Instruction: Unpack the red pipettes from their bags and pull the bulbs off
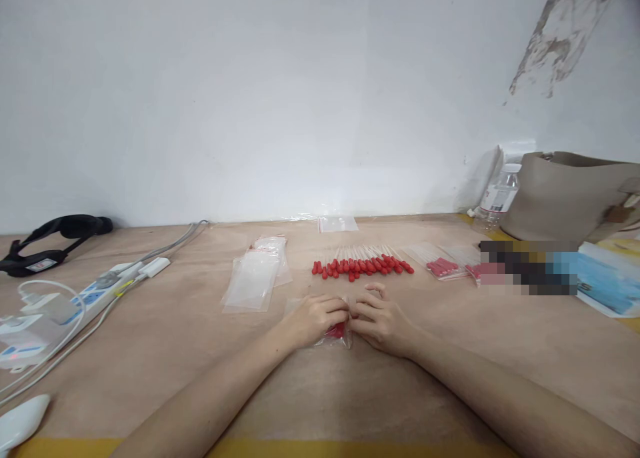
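Both hands, left (314,319) and right (381,319), pinch a filled bag (336,333); sealing step. Loose droppers (361,265) lie beyond the grip.

Worn on the head, looking forward and down across the table (150,351), close above its near edge, facing the wall (250,98) behind it

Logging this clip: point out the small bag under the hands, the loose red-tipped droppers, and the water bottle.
small bag (336,332), head view, red contents between the hands.
red-tipped droppers (363,266), head view, middle of the row.
water bottle (500,198), head view, label.
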`<act>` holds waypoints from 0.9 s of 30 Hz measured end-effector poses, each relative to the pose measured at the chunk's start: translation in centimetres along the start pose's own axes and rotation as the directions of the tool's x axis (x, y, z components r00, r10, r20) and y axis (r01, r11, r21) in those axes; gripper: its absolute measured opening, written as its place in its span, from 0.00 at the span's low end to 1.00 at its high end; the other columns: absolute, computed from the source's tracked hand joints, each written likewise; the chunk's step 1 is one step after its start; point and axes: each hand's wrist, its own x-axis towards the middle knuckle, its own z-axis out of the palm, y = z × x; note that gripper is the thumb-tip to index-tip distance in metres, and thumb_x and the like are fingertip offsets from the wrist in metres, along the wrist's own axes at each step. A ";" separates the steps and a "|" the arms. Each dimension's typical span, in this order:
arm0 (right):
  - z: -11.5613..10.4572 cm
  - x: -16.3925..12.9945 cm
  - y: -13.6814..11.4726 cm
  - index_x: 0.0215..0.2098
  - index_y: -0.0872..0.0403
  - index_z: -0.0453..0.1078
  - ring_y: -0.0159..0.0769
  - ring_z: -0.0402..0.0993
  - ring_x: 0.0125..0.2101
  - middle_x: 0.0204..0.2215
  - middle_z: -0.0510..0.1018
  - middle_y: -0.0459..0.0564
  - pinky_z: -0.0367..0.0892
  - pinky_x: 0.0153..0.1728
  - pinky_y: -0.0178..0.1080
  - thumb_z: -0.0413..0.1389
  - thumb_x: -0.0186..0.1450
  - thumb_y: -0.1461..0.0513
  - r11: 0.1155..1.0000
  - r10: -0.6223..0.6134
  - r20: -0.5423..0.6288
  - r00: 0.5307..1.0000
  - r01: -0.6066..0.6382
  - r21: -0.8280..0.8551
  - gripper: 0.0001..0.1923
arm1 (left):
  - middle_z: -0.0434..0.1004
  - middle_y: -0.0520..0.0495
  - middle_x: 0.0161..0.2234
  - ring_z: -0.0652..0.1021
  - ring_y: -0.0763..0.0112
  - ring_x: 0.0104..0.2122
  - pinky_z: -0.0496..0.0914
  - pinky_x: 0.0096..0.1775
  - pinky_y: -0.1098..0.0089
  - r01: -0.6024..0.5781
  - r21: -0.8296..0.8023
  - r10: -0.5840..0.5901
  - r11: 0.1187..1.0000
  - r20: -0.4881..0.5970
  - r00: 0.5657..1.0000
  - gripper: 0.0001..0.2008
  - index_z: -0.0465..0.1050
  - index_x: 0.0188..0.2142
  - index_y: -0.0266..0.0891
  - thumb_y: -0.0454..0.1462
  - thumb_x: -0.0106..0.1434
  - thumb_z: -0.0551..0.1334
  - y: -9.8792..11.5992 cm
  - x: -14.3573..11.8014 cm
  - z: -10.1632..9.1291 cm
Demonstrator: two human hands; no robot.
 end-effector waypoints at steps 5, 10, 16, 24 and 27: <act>-0.1 0.2 -0.1 0.30 0.51 0.67 0.31 0.64 0.39 0.29 0.72 0.45 0.46 0.51 0.46 0.40 0.64 0.70 0.998 -0.031 0.050 0.998 0.033 -0.047 0.16 | 0.71 0.45 0.39 0.72 0.70 0.43 0.66 0.44 0.70 0.033 -0.021 -0.032 0.999 0.011 0.999 0.12 0.68 0.36 0.38 0.34 0.66 0.46 0.0 -0.2 0.1; -0.7 0.4 0.2 0.33 0.50 0.68 0.31 0.64 0.41 0.32 0.74 0.45 0.46 0.52 0.46 0.41 0.64 0.68 0.999 -0.051 0.099 0.994 0.049 0.024 0.15 | 0.72 0.46 0.40 0.73 0.70 0.39 0.66 0.41 0.71 0.086 -0.041 -0.085 0.995 0.038 0.996 0.12 0.68 0.36 0.38 0.31 0.65 0.46 -0.6 -0.5 -1.4; -2.3 0.5 0.2 0.32 0.53 0.67 0.35 0.65 0.35 0.32 0.74 0.49 0.55 0.39 0.42 0.48 0.61 0.59 0.964 0.133 0.243 0.961 -0.183 0.194 0.08 | 0.67 0.47 0.49 0.71 0.71 0.45 0.65 0.46 0.71 0.139 -0.104 -0.147 0.985 -0.074 0.986 0.15 0.66 0.44 0.40 0.29 0.64 0.45 -1.4 -1.5 -1.8; -0.9 0.3 0.4 0.36 0.49 0.71 0.34 0.68 0.31 0.28 0.75 0.46 0.60 0.36 0.40 0.46 0.63 0.57 0.708 0.496 0.291 0.818 -0.575 0.410 0.12 | 0.67 0.46 0.49 0.70 0.66 0.46 0.66 0.46 0.64 0.381 -0.264 -0.377 0.886 0.068 0.924 0.20 0.51 0.57 0.46 0.38 0.65 0.48 1.0 -1.6 -2.5; 0.1 0.4 0.5 0.38 0.49 0.72 0.34 0.69 0.29 0.30 0.77 0.46 0.62 0.33 0.38 0.48 0.61 0.58 0.646 0.522 0.320 0.791 -0.611 0.458 0.12 | 0.63 0.44 0.53 0.66 0.62 0.50 0.63 0.49 0.61 0.441 -0.294 -0.409 0.848 0.166 0.897 0.24 0.51 0.57 0.44 0.43 0.63 0.52 1.5 -2.5 -3.1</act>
